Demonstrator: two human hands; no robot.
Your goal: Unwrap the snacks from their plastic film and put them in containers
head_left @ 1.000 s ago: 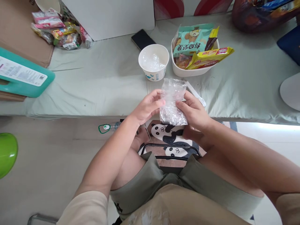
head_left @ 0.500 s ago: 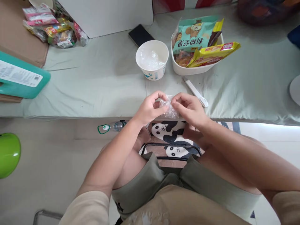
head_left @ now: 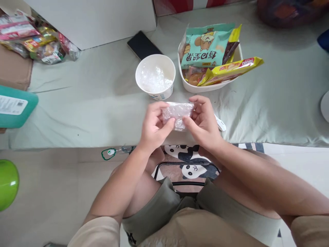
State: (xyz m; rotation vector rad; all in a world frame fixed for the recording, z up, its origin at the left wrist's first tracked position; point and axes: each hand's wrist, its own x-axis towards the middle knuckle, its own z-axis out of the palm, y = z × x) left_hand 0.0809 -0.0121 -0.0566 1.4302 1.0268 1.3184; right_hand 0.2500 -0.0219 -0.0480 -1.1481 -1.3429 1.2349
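Observation:
A small piece of clear bubble wrap (head_left: pixel 178 111) is stretched between both hands, just above the front edge of the covered table. My left hand (head_left: pixel 155 125) pinches its left side between thumb and fingers. On the right side, my right hand (head_left: pixel 203 120) grips it the same way, thumb in front. Behind the hands stands a white paper tub (head_left: pixel 168 93) with clear crumpled plastic (head_left: pixel 155 80) inside. A white utility knife (head_left: pixel 220 124) lies on the cloth, partly hidden by my right hand.
A white basket (head_left: pixel 205 88) holds snack packets, among them a teal bag (head_left: pixel 205 44). Behind the tub lies a black phone (head_left: pixel 144 44). More packets (head_left: pixel 43 43) and a teal jug (head_left: pixel 17 109) are on the left. A bottle (head_left: pixel 125 149) is below the table edge.
Both hands have drawn the bubble wrap out wider and flatter, and my fingers have shifted to its two sides. The camera view has moved slightly.

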